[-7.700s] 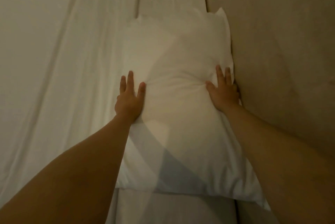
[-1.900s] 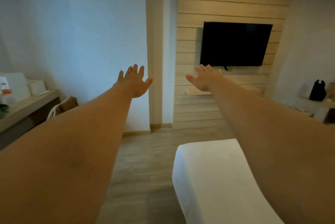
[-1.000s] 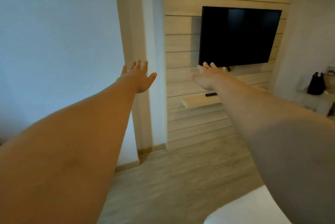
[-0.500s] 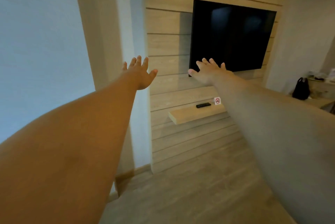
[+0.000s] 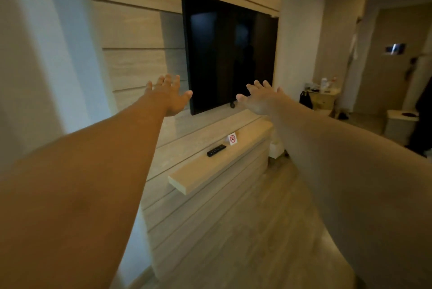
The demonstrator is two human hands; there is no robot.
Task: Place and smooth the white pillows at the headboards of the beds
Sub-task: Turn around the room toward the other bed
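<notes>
Reaching both bare arms straight ahead, I am holding my left hand (image 5: pixel 169 98) and my right hand (image 5: pixel 261 100) palm-down in the air, fingers spread apart and gripping nothing. No pillow or bed is showing anywhere in this view, so I cannot tell where the white pillows are lying.

Behind the hands, a flat black television (image 5: pixel 230 52) is hanging on a wall panel (image 5: pixel 133 38) of pale horizontal wooden planks with narrow dark grooves between them; its screen is glossy and dark. Below it, a thick rectangular floating shelf (image 5: pixel 205 172) of light wood is jutting out from the panel. It is carrying two things: a slim black remote control (image 5: pixel 216 150) lying flat, and just beside it, nearer the wall, a small white tent card with a red no-smoking symbol (image 5: pixel 232 139) standing upright.

The floor (image 5: pixel 245 242) is showing grey-brown wood-grain boards. At the far right, a small pale cabinet (image 5: pixel 323 99) is bearing several bottles and small items too blurred to identify, and a dark bag (image 5: pixel 305 100) is resting against its left side. Farther right, a low white boxy stand (image 5: pixel 397 125) is holding a small dark object on top.
</notes>
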